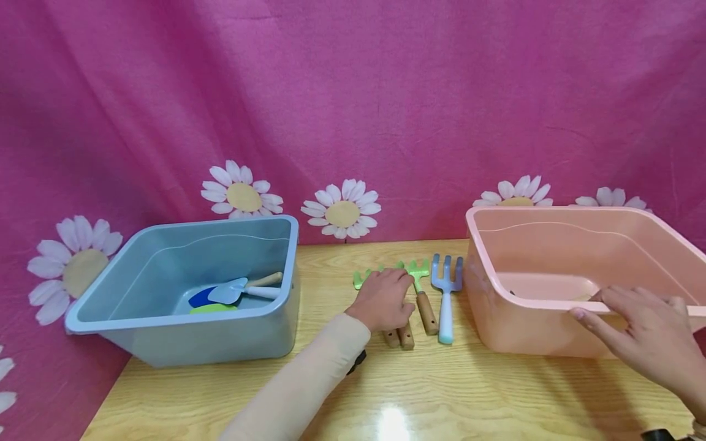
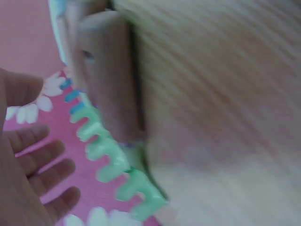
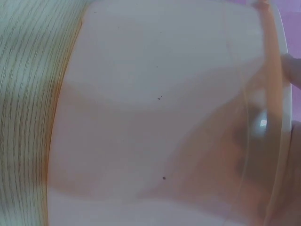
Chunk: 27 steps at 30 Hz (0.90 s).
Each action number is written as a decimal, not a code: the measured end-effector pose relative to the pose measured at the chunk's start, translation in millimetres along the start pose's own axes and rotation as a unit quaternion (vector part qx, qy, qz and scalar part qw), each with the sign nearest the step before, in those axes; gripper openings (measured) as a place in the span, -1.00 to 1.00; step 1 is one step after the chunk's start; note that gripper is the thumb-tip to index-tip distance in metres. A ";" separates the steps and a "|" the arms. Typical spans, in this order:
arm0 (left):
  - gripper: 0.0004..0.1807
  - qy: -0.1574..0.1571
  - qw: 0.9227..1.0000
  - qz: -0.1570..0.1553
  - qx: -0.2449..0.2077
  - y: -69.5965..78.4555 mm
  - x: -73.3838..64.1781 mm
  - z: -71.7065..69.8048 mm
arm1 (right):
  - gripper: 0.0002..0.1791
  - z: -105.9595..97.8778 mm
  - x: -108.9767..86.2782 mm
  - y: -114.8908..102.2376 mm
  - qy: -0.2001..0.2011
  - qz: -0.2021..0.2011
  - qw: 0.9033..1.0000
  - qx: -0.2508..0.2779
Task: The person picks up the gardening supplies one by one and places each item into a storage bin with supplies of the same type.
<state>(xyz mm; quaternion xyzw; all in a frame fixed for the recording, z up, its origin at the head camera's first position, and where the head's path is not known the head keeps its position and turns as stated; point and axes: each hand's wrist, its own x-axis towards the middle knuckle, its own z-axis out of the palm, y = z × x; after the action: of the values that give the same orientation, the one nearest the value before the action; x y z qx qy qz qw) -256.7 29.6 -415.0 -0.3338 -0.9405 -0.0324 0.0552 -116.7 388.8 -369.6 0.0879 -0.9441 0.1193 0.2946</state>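
My left hand point(image 1: 383, 300) is over a row of green hand rakes point(image 1: 418, 272) with wooden handles, on the table. In the left wrist view its fingers point(image 2: 44, 162) are spread loosely, apart from the nearest wooden handle point(image 2: 110, 77). Just right of the rakes lies a blue hand fork point(image 1: 447, 282) with a pale handle. My right hand point(image 1: 645, 331) is at the front rim of a pink tub point(image 1: 529, 324), its fingers reaching over the rim and its thumb on the near side. The rim partly hides the fingertips; no held thing shows clearly.
On the left stands a blue-grey tub point(image 1: 220, 337) with several trowels inside, among them a light blue trowel point(image 1: 228, 291) and a green blade point(image 1: 212, 308). Behind the wooden table point(image 1: 485, 398) hangs a pink curtain point(image 1: 386, 110) printed with daisies.
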 end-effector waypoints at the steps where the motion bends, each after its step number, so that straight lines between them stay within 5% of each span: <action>1: -0.46 -0.001 1.000 -0.014 -0.003 -3.0 -1.7 1.4 | -0.76 -0.1 0.0 -0.1 0.000 0.000 1.000 -0.002; 12: -0.49 -0.030 0.990 -0.137 -0.020 -20.2 -15.4 11.5 | -0.79 -3.1 -2.0 -1.8 -0.007 0.011 1.000 -0.005; 18: -0.39 -0.064 0.976 -0.192 -0.078 -15.4 -15.4 18.1 | -0.81 -4.5 -1.8 -0.7 -0.010 0.020 1.000 -0.002; 27: -0.48 -0.068 0.952 -0.252 -0.160 -20.1 -11.1 16.7 | -0.81 -2.1 -0.3 -1.1 -0.015 0.016 1.000 0.001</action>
<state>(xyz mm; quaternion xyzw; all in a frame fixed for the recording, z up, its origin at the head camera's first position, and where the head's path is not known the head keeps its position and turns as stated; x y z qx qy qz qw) -262.2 8.7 -433.4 -0.0915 -0.9781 -0.1725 -0.0727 -115.0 388.3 -367.9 0.0748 -0.9496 0.1234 0.2784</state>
